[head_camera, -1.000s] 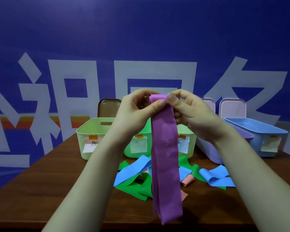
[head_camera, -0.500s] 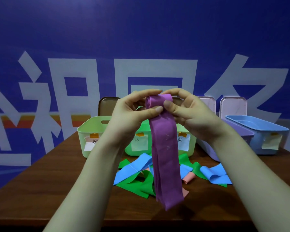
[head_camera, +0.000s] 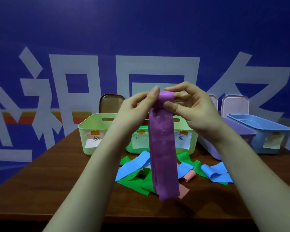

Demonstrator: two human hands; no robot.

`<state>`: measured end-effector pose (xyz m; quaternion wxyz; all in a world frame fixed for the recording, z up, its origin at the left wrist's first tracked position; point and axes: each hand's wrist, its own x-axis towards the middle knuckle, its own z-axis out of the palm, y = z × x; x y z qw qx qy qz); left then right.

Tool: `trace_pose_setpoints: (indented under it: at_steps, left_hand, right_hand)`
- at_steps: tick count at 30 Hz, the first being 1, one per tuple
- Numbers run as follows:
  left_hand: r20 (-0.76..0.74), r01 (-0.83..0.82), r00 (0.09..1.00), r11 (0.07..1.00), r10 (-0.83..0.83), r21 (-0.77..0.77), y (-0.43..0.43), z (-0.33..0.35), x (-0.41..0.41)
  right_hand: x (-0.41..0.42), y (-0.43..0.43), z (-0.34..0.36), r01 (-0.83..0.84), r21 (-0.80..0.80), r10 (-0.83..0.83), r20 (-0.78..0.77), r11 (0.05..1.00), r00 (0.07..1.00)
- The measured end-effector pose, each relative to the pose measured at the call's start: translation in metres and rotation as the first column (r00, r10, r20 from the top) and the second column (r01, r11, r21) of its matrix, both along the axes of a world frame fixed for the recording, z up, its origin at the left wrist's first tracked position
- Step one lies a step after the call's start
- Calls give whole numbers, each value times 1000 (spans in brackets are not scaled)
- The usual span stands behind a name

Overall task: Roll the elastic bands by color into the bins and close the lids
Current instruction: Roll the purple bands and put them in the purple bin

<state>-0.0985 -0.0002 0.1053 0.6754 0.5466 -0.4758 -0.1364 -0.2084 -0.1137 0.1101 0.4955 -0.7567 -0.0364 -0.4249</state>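
Above the wooden table, the left hand and right hand are each pinching an end of the coil topping the purple band, its tail hanging limp over the loose bands. Thin, smooth, rubbery sheet — probably light, stretchy, slippery — so the coil's edges are looking the safest hold.

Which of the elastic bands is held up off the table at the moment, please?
The purple band, gripped at its rolled top by the left hand and right hand; the blue bands, green bands and pink bands lie on the table.
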Motion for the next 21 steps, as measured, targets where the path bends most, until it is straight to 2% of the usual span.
trace_pose_setpoints:
  at_steps: [7,11,16,21]
  left_hand:
    - [-24,-36,999,997,37,61,1,0,0]
    - [-102,18,995,998,-12,53,1,0,3]
    - [-117,76,991,996,-70,50,1,1,6]
    - [-56,131,990,991,-130,18,3,1,10]
  right_hand:
    - [1,-1,-2,69,-41,-67,39,997,997]
    - [4,-2,-6,98,-98,-93,59,990,994]
    - [4,-4,-6,48,-78,-42,74,996,996]
    - [0,-4,-4,-37,-41,40,61,998,997]
